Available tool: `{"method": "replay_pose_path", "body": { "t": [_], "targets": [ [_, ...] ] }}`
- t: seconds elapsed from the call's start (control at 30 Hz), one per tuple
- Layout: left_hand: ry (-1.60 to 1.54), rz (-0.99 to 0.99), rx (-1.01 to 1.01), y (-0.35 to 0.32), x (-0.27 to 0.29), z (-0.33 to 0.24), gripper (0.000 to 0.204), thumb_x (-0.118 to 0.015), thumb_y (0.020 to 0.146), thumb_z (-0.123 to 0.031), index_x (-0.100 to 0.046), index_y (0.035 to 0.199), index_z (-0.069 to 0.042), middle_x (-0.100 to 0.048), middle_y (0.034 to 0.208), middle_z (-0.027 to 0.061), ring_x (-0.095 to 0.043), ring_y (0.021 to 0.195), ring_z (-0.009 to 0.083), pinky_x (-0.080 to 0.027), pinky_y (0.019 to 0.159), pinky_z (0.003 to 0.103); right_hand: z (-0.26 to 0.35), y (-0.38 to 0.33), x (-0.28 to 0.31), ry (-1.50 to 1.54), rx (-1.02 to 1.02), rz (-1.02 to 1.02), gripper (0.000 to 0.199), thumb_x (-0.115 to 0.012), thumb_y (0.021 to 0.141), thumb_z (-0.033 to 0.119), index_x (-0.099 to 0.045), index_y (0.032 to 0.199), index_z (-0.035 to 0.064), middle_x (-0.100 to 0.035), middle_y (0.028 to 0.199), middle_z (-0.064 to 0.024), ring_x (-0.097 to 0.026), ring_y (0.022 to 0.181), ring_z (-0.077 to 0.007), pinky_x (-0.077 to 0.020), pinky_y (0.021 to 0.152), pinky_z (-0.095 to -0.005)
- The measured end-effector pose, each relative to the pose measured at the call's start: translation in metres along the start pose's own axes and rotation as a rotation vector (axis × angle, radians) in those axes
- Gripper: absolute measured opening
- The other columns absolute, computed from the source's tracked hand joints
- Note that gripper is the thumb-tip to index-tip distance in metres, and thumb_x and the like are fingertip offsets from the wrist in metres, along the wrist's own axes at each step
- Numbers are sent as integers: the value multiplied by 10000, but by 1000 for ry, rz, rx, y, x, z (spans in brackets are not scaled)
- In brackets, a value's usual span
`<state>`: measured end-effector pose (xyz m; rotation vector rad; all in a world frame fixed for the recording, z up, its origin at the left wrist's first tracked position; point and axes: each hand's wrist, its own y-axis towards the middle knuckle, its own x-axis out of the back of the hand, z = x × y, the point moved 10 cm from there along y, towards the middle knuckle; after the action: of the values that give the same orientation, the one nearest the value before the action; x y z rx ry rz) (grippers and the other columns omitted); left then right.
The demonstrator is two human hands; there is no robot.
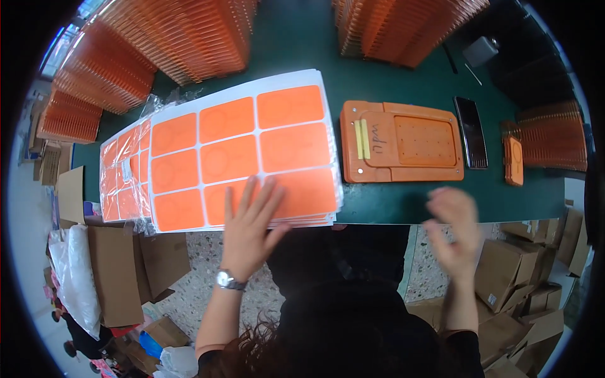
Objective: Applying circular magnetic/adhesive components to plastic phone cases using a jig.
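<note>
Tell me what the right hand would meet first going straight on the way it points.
Most likely the near edge of the orange fixture, just ahead of the right hand. The hand's height is unclear, so it might pass over instead.

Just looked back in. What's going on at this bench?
A person's left hand rests, fingers spread, on a stack of sheets with orange panels. The right hand, blurred, is near the front edge of the green table, with no held thing showing. An orange fixture lies right of the sheets, then a dark phone.
</note>
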<state>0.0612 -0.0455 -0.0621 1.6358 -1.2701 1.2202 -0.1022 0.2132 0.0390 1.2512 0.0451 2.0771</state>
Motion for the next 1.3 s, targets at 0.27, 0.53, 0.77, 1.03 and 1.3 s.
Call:
{"method": "replay_pose_path", "body": {
  "t": [0.27, 0.53, 0.77, 1.03, 1.3],
  "targets": [
    [-86, -69, -96, -1, 15, 7, 612, -819, 788, -389, -655, 1336, -170, -559, 1487, 32, -422, 1444, 311, -170, 1217, 610, 50, 39, -126, 173, 259, 265, 310, -775, 821, 87, -696, 1103, -15, -636, 1311, -176, -582, 1286, -353, -495, 1058, -476],
    [-63, -150, -55, 0, 17, -5, 628, -863, 734, -368, -663, 1295, -168, -591, 1432, 50, -446, 1422, 320, -207, 1194, 648, 62, 44, -152, 36, 323, 413, 307, -748, 840, 102, -682, 1127, 17, -610, 1324, -149, -546, 1317, -335, -474, 1089, -471],
    [-246, -339, -119, -12, 3, -35, 371, -825, 751, -150, -667, 1087, -144, -651, 1242, 60, -598, 1252, 307, -283, 1148, 677, 56, 52, -153, 331, 77, 498, 278, -785, 787, 85, -656, 1028, 33, -587, 1312, -147, -529, 1307, -358, -461, 1079, -478],
    [-378, -610, -231, -25, 3, -40, 271, -786, 701, -92, -658, 918, -192, -589, 972, 16, -632, 1069, 266, -353, 1086, 704, 53, 61, -147, 441, -36, 516, 221, -742, 800, 55, -640, 987, -2, -595, 1219, -156, -566, 1202, -353, -502, 974, -429],
    [-336, -628, -267, -26, 3, -40, 222, -780, 688, -126, -689, 864, -225, -568, 960, 12, -609, 974, 250, -379, 1070, 697, 58, 68, -147, 419, -8, 606, 169, -738, 848, 85, -700, 996, 12, -664, 1194, -130, -592, 1188, -335, -520, 973, -408]
  ]
}}
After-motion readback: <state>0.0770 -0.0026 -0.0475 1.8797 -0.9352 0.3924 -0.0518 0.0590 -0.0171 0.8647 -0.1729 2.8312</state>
